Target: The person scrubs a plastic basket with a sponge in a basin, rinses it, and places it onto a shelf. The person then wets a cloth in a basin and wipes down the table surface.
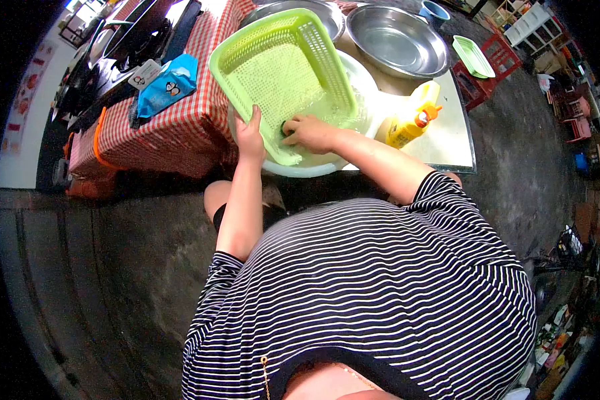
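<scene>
The basket (279,75) looks like smooth green plastic, perforated and wet with a slight gloss, and the basin (368,100) under it like pale plastic. Right of the basket, the pan (399,41) is shiny, smooth metal and the bottle (407,127) glossy yellow plastic; left of the basket, checked cloth (160,127) hangs in soft, matt folds and the blue packet (167,87) looks like glossy, crinkled plastic.
</scene>
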{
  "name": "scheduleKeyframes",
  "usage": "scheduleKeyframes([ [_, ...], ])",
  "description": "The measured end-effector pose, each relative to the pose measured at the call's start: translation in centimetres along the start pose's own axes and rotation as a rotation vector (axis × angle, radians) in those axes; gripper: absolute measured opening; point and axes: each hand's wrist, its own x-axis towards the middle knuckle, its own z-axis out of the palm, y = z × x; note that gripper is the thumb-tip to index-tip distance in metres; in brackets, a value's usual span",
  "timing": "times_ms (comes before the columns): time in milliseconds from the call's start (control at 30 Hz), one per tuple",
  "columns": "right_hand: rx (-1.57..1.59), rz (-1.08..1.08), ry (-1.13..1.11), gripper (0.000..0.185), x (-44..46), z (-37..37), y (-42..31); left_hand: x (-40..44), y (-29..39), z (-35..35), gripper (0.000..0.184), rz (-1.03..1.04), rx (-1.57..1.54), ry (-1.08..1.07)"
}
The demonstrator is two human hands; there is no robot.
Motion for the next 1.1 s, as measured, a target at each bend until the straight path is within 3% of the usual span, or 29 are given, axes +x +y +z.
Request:
scheduleKeyframes([
  [167, -0.111, 0.147, 0.121, 0.045, 0.0, -0.4, 0.8, 0.0, 1.0, -0.3, 0.047, 0.101, 0.118, 0.056],
  [200, -0.045, 0.239, 0.131, 0.044, 0.2, -0.7, 1.0, 0.5, 0.8, -1.2, 0.046, 0.101, 0.160, 0.064],
  [300, 0.427, 0.367, 0.490, 0.040, -0.5, -1.2, -1.2, 1.2, -1.0, -1.9, 0.043, 0.155, 0.216, 0.114],
  [333, 0.481, 0.236, 0.580, 0.039, -1.1, -1.5, -2.6, 0.9, -0.5, -0.3, 0.041, 0.205, 0.219, 0.137],
  [433, 0.626, 0.109, 0.615, 0.045, -1.4, -1.5, -6.5, 1.2, 2.0, 3.4, 0.041, 0.293, 0.270, 0.220],
  [600, 0.052, 0.055, 0.621, 0.052, -2.7, -0.4, -2.6, 2.8, 2.5, 3.9, 0.040, 0.286, 0.006, 0.303],
  [700, 0.026, 0.148, 0.660, 0.049, -3.3, -1.4, -1.1, 2.6, 1.9, 3.9, 0.041, 0.322, -0.025, 0.309],
  [800, 0.152, -0.053, 0.663, 0.054, -3.0, -1.3, -3.3, 2.2, 2.3, 4.5, 0.041, 0.291, -0.083, 0.350],
  [900, 0.263, -0.025, 0.675, 0.055, -2.3, -0.9, -5.2, 2.1, 2.7, 4.4, 0.042, 0.256, -0.085, 0.334],
  [1100, -0.100, 0.008, 0.549, 0.049, -3.6, -1.3, 0.4, 2.0, 3.5, 3.7, 0.041, 0.226, -0.120, 0.217],
])
